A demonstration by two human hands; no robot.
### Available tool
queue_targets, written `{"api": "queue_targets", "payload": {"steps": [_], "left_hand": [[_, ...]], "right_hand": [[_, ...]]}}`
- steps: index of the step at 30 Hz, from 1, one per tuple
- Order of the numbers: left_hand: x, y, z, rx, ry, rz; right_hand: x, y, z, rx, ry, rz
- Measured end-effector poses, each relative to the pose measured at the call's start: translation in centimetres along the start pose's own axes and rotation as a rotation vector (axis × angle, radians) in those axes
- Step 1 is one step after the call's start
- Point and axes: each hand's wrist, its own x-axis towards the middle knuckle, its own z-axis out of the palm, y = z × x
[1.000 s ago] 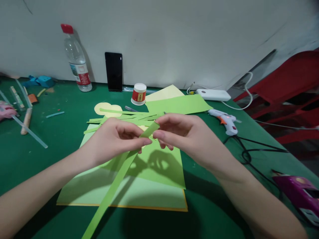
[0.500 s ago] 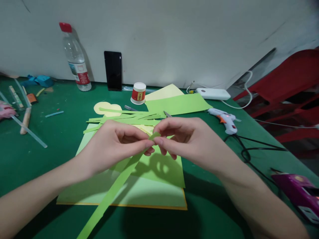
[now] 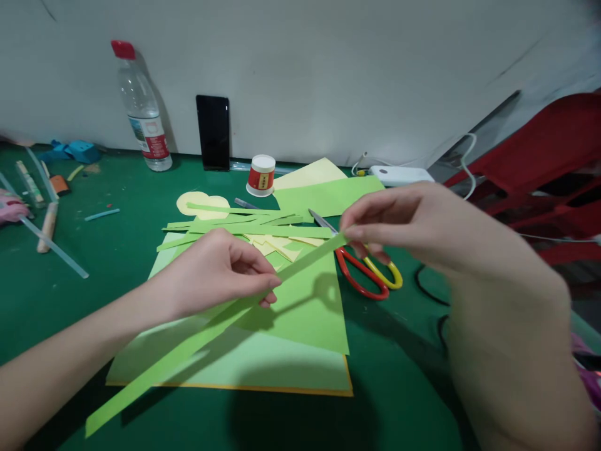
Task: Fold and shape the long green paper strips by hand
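One long green paper strip (image 3: 206,337) is held slantwise above a green table (image 3: 103,257) and a stack of paper sheets (image 3: 305,319). Its long axis is run from near left to far right; the free near end is pointed toward the person's left, past the near edge of the stack. Near its middle, the strip is pinched between the thumb and fingers of the left hand (image 3: 230,269). Its far end is clamped by the thumb and fingertips of the right hand (image 3: 404,219), over one pair of scissors (image 3: 367,270), whose blades are pointed away and leftward.

Two containers are seen by the back wall: one clear, red-capped bottle (image 3: 148,119), whose contents cannot be made out, and one small red-and-white cup (image 3: 261,176), set wider end down, its inside hidden. Between them one dark phone (image 3: 213,133) is propped upright. Beyond the left hand, several loose green strips (image 3: 263,230) are overlapped, too tangled for a sure count, with pale yellow scraps (image 3: 270,243) just beside and one cloud-shaped yellow piece (image 3: 191,199) partly covered.
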Motion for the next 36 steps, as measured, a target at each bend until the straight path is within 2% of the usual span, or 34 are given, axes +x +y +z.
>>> {"api": "queue_targets", "payload": {"steps": [4, 7, 10, 12, 13, 14, 17, 20, 22, 26, 29, 36], "left_hand": [[0.1, 0.0, -0.9, 0.058, -0.015, -0.062], [0.3, 0.0, -1.3, 0.102, -0.040, -0.096], [0.5, -0.2, -1.2, 0.162, -0.054, -0.094], [0.7, -0.5, -0.8, 0.193, -0.053, -0.066], [0.7, -0.7, -0.6, 0.199, -0.055, -0.041], [0.8, -0.9, -0.4, 0.199, -0.054, -0.011], [0.6, -1.2, 0.3, 0.214, -0.034, 0.081], [0.4, -1.2, 0.6, 0.282, -0.013, 0.143], [0.2, -1.2, 0.8, 0.339, 0.005, 0.164], [-0.1, -1.1, 1.1, 0.417, 0.051, 0.203], [-0.4, -0.8, 1.0, 0.418, 0.029, 0.206], [-1.2, -0.2, -1.9, 0.350, 0.032, 0.114]], "right_hand": [[0.3, 1.2, -2.9, -0.099, 0.229, 0.042], [0.6, 2.1, -4.2, -0.176, 0.279, 0.071], [0.8, 2.0, -3.5, -0.271, 0.278, 0.068], [0.7, 1.5, -1.9, -0.341, 0.307, -0.028], [0.5, 1.1, -0.9, -0.397, 0.301, -0.154], [0.4, 0.7, 0.2, -0.395, 0.214, -0.260], [-0.1, -0.3, 3.3, -0.319, -0.030, -0.334], [-0.4, -0.7, 4.9, -0.272, -0.149, -0.267], [-0.4, -0.7, 5.4, -0.231, -0.179, -0.223], [-0.2, -0.5, 5.6, -0.173, -0.190, -0.200], [-0.2, -0.4, 5.3, -0.152, -0.234, -0.198], [0.0, 0.0, 1.9, -0.170, -0.252, -0.056]]}}
